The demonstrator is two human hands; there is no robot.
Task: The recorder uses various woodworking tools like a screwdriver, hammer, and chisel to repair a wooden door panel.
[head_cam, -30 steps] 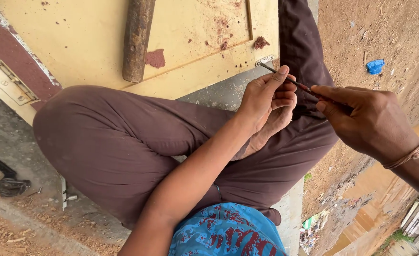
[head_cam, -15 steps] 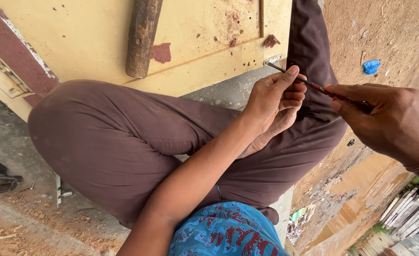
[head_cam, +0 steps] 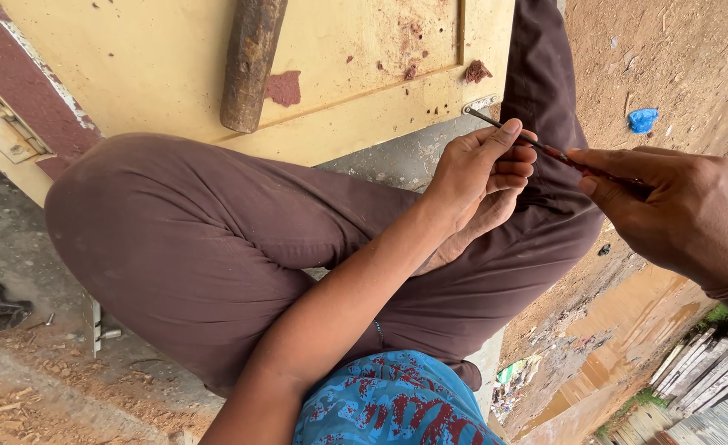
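Now we see the thin rod (head_cam: 519,137) edged closer to the yellow door (head_cam: 174,58); left hand (head_cam: 479,169) pinches its tip, right hand (head_cam: 677,210) grips the back end, both clenched.

Thin dark metal rod (head_cam: 537,145) with a reddish handle end, pinched in my right hand (head_cam: 677,213), steadied by my left hand (head_cam: 483,169), slanted, tip against the yellow door panel's (head_cam: 158,58) edge.

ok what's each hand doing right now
left hand: closed, fingers steadying the thin tool
right hand: closed, gripping the thin tool's handle end
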